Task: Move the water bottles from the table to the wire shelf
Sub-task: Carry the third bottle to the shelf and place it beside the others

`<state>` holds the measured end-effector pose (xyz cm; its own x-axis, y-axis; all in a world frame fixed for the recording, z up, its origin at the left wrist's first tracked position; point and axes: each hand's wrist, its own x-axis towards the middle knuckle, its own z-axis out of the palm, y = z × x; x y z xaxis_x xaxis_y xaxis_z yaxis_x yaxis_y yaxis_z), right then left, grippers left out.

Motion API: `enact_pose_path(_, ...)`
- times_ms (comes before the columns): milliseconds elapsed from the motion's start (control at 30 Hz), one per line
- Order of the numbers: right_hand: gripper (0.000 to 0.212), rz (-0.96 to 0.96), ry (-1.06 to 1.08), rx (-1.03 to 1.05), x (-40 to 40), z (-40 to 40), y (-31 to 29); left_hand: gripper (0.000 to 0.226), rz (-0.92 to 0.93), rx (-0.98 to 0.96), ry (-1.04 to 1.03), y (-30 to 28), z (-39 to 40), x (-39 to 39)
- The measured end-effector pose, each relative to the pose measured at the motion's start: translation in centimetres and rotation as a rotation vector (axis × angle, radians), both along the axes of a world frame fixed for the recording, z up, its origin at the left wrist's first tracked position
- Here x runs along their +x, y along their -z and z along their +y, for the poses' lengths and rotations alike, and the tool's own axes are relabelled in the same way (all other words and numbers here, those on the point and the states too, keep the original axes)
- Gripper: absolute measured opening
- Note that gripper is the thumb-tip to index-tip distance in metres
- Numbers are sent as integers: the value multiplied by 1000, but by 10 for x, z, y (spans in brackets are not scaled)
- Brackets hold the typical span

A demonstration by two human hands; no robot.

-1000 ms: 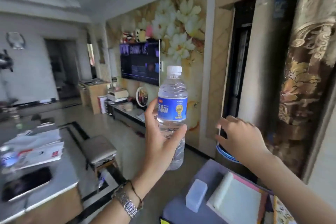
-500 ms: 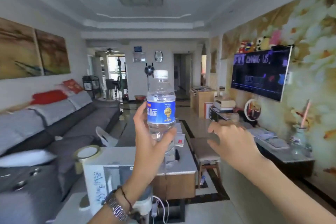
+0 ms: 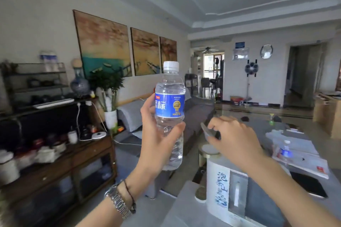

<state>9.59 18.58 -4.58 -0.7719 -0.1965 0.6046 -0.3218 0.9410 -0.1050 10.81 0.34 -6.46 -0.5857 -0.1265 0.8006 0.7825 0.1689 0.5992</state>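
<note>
My left hand (image 3: 156, 140) grips a clear water bottle (image 3: 170, 101) with a blue label and white cap, held upright at chest height in the middle of the view. My right hand (image 3: 234, 140) hovers to its right, fingers loosely curled, holding nothing. A second water bottle (image 3: 285, 150) stands on the grey table (image 3: 273, 127) at the right. The dark wire shelf (image 3: 35, 79) sits at the far left atop a wooden cabinet, with bottles (image 3: 49, 61) blurred on its top tier.
A dark wooden cabinet (image 3: 55, 167) with jars and cups stands at the left. A white water dispenser (image 3: 232, 186) is in front of me at lower right. A grey sofa (image 3: 132, 116), a potted plant (image 3: 108, 94) and papers (image 3: 302, 156) on the table fill the middle.
The view has swung leftward from the TV wall across the room to the cabinet and wire shelf. The bottle stays upright in my left hand; my right hand stays empty beside it.
</note>
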Motion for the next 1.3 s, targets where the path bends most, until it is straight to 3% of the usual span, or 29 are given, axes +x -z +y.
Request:
enact_pose_path(333, 21, -3, -377, 31, -123, -182, -3, 78, -2, -16, -416, 2, -151, -51)
enact_pose_path(700, 19, 32, -716, 4, -244, -315, -24, 76, 43, 52, -767, -21, -267, -134)
enact_pose_path(1000, 26, 18, -795, 33, -327, -435, -18, 77, -26, 28, -923, -11, -382, -204)
enact_pose_path(1300, 30, 28, -772, 0, -413, -589, -32, 78, -34, -17, -894, -27, -537, -288)
